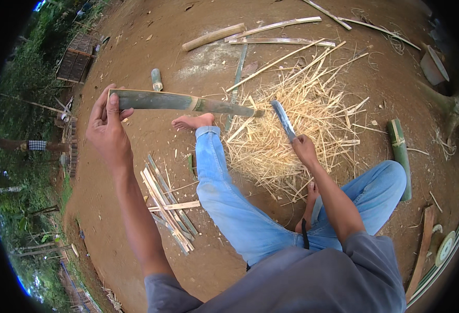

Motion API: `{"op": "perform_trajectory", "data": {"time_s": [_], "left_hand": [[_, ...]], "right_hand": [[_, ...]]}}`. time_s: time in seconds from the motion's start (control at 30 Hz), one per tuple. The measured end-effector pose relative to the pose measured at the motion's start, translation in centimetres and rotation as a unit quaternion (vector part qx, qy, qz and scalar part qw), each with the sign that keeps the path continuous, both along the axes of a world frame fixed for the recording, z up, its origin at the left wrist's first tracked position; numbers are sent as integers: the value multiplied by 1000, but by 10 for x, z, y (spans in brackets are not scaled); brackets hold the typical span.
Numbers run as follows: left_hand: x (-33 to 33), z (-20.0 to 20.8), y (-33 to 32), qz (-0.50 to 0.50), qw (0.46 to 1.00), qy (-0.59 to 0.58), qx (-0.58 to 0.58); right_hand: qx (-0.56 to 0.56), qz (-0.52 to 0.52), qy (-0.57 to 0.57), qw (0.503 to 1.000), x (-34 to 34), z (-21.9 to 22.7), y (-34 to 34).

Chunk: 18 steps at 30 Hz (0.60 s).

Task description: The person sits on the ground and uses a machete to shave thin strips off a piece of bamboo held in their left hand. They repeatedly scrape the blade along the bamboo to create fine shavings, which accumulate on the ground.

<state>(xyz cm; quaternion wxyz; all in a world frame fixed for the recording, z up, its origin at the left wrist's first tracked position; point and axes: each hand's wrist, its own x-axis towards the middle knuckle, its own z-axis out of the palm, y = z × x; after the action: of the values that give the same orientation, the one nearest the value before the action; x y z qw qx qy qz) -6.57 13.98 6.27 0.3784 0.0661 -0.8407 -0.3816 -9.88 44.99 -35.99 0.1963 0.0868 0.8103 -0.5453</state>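
My left hand (109,122) grips one end of a split length of green bamboo (159,100), fingers behind it and thumb in front. The bamboo is held up roughly level, and its other end reaches right over the edge of a heap of pale bamboo shavings (287,151). In my right hand (305,149) is a knife (283,119), closed in the fist by its handle, which the fingers hide. Its blade slants up and left over the heap, just right of the bamboo's far end, with a small gap between them.
Split bamboo strips (169,203) lie left of my outstretched left leg. A short bamboo piece (157,80) and a wooden log (214,36) lie beyond. At right are a green bamboo section (398,151) by my bent knee, a bucket-like container (434,66) and a tree base (448,104).
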Motion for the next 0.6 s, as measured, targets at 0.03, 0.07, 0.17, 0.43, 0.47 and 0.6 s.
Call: {"op": "perform_trajectory", "data": {"time_s": [0.03,0.07,0.17,0.43,0.47,0.6], "left_hand": [[-7,-4,-9,-7,1000,21,-2],[-10,-4,-15,0,1000,6,-1],[-20,5,-30,6,999,-40,4],[-35,20,-34,-56,996,-58,28],[-33,28,-32,-62,996,-44,35],[-18,48,-30,-78,995,-40,43]], "right_hand": [[77,25,20,996,8,-16,2],[155,47,43,986,18,-26,3],[275,123,64,952,41,-40,2],[245,176,11,953,13,-44,0],[222,153,14,963,8,-41,2],[107,61,1,992,0,21,-13]]}}
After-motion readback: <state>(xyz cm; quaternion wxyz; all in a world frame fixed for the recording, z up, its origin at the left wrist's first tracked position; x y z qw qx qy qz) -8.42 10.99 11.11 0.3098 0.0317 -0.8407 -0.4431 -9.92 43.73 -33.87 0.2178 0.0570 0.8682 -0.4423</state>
